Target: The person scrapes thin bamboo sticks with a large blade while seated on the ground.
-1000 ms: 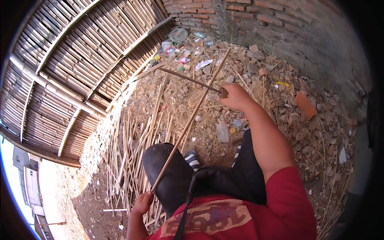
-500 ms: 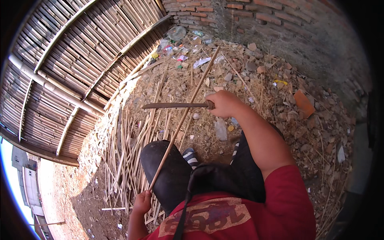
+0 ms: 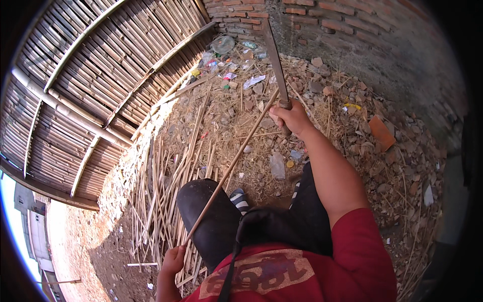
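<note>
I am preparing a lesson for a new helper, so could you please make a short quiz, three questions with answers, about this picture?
1. Which hand grips the knife? A) left; B) right; C) both.
2. True or false: the knife points toward the person's feet.
3. What does the other hand hold?

Key:
1. B, the right hand.
2. False; it points away, toward the brick wall.
3. A long stick, held in the left hand.

Machete handle ptly hidden by R hand; near end of bamboo stick hidden in L hand; litter bits nr ground's far edge too sm. to ID.
</note>
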Motion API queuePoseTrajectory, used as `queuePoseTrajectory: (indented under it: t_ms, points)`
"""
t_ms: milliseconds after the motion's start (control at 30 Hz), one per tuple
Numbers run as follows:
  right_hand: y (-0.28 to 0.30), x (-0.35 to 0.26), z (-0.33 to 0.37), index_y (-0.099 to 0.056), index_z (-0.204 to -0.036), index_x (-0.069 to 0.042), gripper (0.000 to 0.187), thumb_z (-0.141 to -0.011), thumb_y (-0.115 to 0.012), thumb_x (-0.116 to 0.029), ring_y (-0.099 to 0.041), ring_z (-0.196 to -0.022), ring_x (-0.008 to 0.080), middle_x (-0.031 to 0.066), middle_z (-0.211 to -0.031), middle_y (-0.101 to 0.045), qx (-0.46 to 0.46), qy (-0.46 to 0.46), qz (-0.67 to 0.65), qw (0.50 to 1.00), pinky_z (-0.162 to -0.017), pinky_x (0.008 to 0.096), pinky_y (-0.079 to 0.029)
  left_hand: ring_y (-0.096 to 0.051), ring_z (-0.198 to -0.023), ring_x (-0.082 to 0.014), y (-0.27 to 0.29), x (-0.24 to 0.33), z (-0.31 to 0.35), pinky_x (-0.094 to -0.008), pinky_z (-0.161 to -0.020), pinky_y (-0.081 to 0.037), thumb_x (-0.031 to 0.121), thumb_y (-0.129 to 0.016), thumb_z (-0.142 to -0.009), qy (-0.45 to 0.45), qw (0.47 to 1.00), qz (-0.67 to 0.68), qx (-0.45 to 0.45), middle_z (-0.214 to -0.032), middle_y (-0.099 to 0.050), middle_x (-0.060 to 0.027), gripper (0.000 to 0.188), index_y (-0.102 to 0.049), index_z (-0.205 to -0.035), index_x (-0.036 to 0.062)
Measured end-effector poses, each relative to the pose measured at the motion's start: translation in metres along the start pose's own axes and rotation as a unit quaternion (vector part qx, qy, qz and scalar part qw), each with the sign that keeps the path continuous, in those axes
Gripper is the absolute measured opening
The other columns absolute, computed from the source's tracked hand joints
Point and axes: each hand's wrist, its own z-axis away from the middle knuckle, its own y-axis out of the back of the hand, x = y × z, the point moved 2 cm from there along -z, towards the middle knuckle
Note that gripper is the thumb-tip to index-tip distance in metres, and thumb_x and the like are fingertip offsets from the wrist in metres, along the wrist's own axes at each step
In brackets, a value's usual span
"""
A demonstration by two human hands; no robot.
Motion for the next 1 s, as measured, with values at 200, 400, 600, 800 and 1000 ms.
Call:
queuePoseTrajectory:
  t_ms: [200,400,600,800,1000]
  points:
    - [-0.006,-0.011,0.005,-0.061,-0.086,-0.007,0.015,-0.090,-0.075,-0.013,-0.056,-0.053,0.0110,0.0009,-0.064,-0.059,0.068,0.013,-0.042,0.997,-0.052,0.0299,-0.045,-0.065,-0.069,-0.0338,0.010,-0.009,0.007,-0.0451,-0.066,-0.048,0.037,-0.049,-0.106,0.024,0.999,-0.040,-0.002,-0.071,-0.064,-0.0195,0.046,-0.067,-0.091,-0.0019]
    - [-0.010,0.002,0.001,-0.061,-0.089,-0.007,0.021,-0.086,-0.081,-0.016,-0.057,-0.056,0.0104,0.0006,-0.072,-0.059,0.067,-0.012,-0.103,0.992,-0.052,0.0300,-0.048,-0.069,-0.085,-0.0410,0.009,0.029,0.008,-0.0486,-0.078,-0.052,0.040,-0.061,-0.098,-0.060,0.995,-0.069,0.044,-0.082,-0.067,-0.0262,0.042,-0.067,-0.103,-0.0015]
    - [-0.025,-0.008,0.008,-0.062,-0.092,-0.007,0.022,-0.086,-0.081,-0.017,-0.057,-0.056,0.0106,-0.0002,-0.071,-0.058,0.010,0.023,-0.082,0.996,-0.053,0.0302,-0.047,-0.066,-0.081,-0.0458,-0.003,0.106,-0.001,-0.0526,-0.073,-0.050,0.040,-0.070,-0.093,-0.050,0.992,-0.105,0.041,-0.080,-0.067,-0.0254,0.042,-0.063,-0.099,-0.0003]
    - [-0.022,-0.010,0.010,-0.066,-0.100,-0.004,0.028,-0.088,-0.079,-0.025,-0.064,-0.067,0.0130,0.0019,-0.075,-0.062,-0.005,0.016,0.122,0.992,-0.060,0.0339,-0.051,-0.063,-0.078,-0.0503,-0.022,0.086,-0.001,-0.0579,-0.067,-0.046,0.037,-0.053,-0.102,-0.075,0.985,-0.105,0.114,-0.079,-0.065,-0.0276,0.038,-0.059,-0.091,0.0011]
    - [-0.043,-0.029,0.026,-0.068,-0.096,-0.006,0.031,-0.081,-0.076,-0.031,-0.069,-0.086,0.0285,0.0093,-0.082,-0.069,-0.185,0.044,0.495,0.848,-0.076,0.0447,-0.052,-0.060,-0.071,-0.0525,-0.029,0.073,-0.001,-0.0609,-0.063,-0.042,0.038,-0.045,-0.105,-0.090,0.983,-0.108,0.121,-0.071,-0.061,-0.0282,0.043,-0.054,-0.084,0.0022]
